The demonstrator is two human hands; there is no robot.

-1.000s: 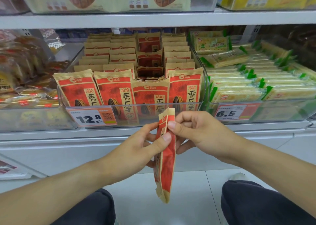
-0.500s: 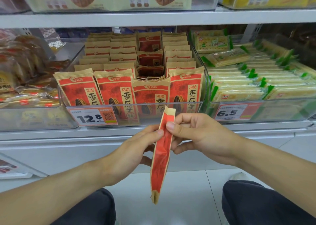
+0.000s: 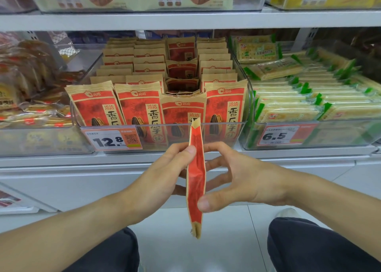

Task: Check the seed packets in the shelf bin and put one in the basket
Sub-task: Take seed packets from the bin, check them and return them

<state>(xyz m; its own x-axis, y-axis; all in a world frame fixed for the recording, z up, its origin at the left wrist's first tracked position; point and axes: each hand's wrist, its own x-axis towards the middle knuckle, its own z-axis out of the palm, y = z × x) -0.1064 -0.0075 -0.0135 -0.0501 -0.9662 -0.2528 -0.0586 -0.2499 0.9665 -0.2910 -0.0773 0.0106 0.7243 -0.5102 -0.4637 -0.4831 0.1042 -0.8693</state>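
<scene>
I hold one red and tan seed packet [image 3: 195, 181] edge-on and upright in front of the shelf. My left hand [image 3: 165, 176] pinches its upper part between thumb and fingers. My right hand [image 3: 239, 181] grips it from the right, thumb on the near lower face, fingers behind. Behind it, a clear shelf bin [image 3: 222, 131] holds several rows of the same seed packets [image 3: 142, 106], standing upright. No basket is in view.
A bin of green and yellow cracker packs [image 3: 309, 98] stands to the right, wrapped snacks [image 3: 26, 86] to the left. Price tags [image 3: 112, 140] hang on the bin fronts. Another shelf [image 3: 185, 17] sits above. My knees [image 3: 321, 247] frame the white floor below.
The packet has turned fully edge-on and risen a little. My right hand slid from the packet's top down to its lower half, thumb now on the near face.
</scene>
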